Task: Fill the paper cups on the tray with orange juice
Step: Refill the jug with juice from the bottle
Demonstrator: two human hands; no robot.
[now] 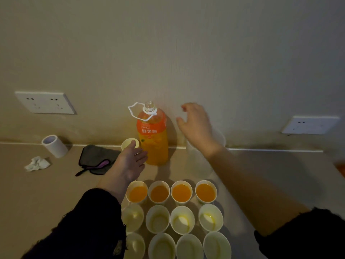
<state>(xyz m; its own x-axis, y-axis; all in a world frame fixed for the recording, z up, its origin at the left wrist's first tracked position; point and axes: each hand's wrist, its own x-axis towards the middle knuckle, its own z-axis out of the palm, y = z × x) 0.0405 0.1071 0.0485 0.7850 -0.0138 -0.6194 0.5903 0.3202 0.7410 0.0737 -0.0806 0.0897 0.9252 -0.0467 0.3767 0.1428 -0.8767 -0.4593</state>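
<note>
The tall clear plastic bottle of orange juice, orange-labelled, uncapped, with a white carry loop at its neck, stands upright on the beige table against the wall, at 12 o'clock from the block of white paper cups. Its long axis is vertical. My left grip is the nearer one. The bottle lies at 2 o'clock from it, my fingers are straight and holding nothing, and their tips are at the bottle's lower wall, though I cannot tell whether they touch. My right grip hangs spread wide and empty, with the bottle's shoulder at its 9 o'clock across a clear gap. The far row of four cups holds juice, the middle row shows only a yellow trace at the bottom, and the near row looks empty, so I judge eight remain. A lone paper cup stands just behind my left fingers. Further towards 9 o'clock lie a dark grey cloth and a white tape roll.
</note>
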